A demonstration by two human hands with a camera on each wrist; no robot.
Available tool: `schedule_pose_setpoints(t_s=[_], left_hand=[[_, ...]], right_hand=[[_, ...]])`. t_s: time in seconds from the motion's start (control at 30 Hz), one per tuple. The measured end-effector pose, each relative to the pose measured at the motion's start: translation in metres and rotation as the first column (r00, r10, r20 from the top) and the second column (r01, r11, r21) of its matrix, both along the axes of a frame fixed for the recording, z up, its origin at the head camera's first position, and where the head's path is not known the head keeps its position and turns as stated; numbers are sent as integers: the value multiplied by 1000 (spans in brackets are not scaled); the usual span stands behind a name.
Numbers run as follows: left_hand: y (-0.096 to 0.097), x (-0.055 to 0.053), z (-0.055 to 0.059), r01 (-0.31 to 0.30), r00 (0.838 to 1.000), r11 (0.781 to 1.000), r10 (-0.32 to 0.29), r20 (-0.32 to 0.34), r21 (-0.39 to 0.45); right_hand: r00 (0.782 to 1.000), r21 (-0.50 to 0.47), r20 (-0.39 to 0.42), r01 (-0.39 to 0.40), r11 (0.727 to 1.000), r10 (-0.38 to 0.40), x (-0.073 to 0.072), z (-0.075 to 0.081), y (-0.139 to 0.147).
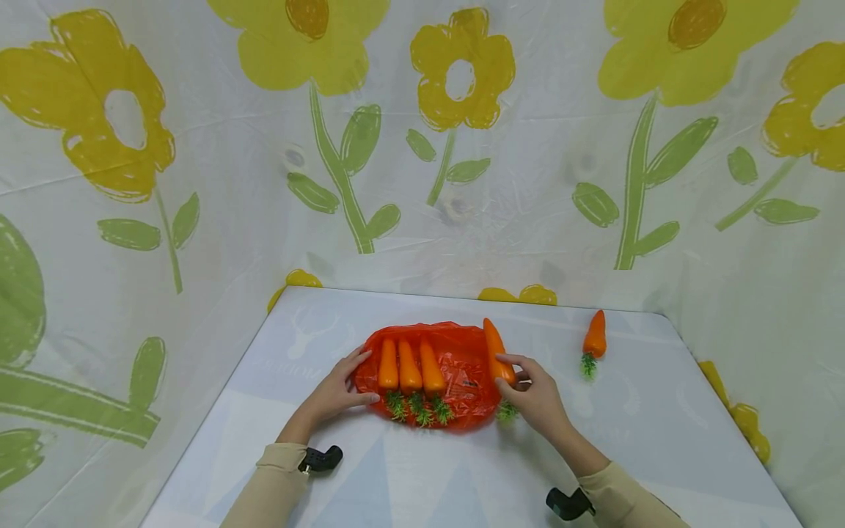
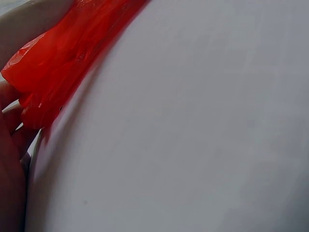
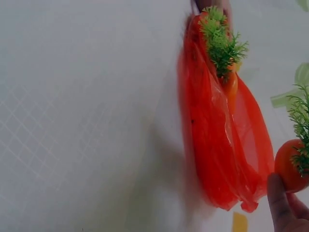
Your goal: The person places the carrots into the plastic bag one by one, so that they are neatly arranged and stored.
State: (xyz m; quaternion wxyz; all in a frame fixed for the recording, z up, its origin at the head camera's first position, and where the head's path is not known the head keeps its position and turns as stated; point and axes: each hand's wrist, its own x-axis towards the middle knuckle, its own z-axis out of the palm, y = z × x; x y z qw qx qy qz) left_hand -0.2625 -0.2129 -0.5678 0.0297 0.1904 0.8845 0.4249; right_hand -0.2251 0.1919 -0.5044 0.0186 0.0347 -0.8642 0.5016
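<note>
A red plastic bag [image 1: 465,352] lies spread open on the table, with three orange toy carrots [image 1: 409,369] side by side in its left half, green tops toward me. My left hand [image 1: 330,396] holds the bag's left end between thumb and fingers; in the left wrist view the red film [image 2: 72,58] runs between them. Over the bag's right edge, my right hand [image 1: 544,400] grips another carrot [image 1: 493,341] by its thick end, tip pointing away and leafy top hanging below the fingers. In the right wrist view that carrot [image 3: 288,169] sits just beside the bag.
One more carrot [image 1: 595,337] lies on the white table [image 1: 634,418] to the right, beyond the right hand. A flower-printed sheet [image 1: 528,183] rises behind the table and along both sides.
</note>
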Motion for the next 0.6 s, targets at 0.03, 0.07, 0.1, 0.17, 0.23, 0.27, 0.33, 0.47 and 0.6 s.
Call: schedule_pose_setpoints(t_s=[0.03, 0.07, 0.1, 0.17, 0.23, 0.27, 0.33, 0.47, 0.6], left_hand=[[0, 0, 0, -1, 1000, 1000, 1, 1, -1], [0, 0, 0, -1, 1000, 1000, 1, 2, -1], [0, 0, -1, -1, 1000, 1000, 1, 1, -3], [0, 0, -1, -3, 1000, 1000, 3, 1, -4], [0, 0, 0, -3, 1000, 1000, 3, 4, 0], [0, 0, 0, -3, 1000, 1000, 3, 4, 2], [0, 0, 0, -2, 1000, 1000, 2, 6, 8], [0, 0, 0, -1, 1000, 1000, 1, 11, 14], [0, -1, 0, -3, 1000, 1000, 2, 21, 9]], right_hand=[[1000, -5, 2, -2, 1000, 2, 0, 0, 0], [1000, -9, 2, -5, 1000, 5, 0, 0, -1], [1000, -11, 0, -6, 1000, 6, 1, 0, -1], [1000, -13, -6, -7, 1000, 7, 1, -1, -2], [1000, -12, -7, -10, 1000, 10, 1, -2, -3], [1000, -11, -7, -11, 1000, 11, 1, -2, -4], [1000, -11, -8, -13, 1000, 13, 1, -3, -5], [1000, -14, -14, -23, 1000, 23, 2, -5, -8], [999, -23, -17, -35, 999, 35, 3, -5, -11]])
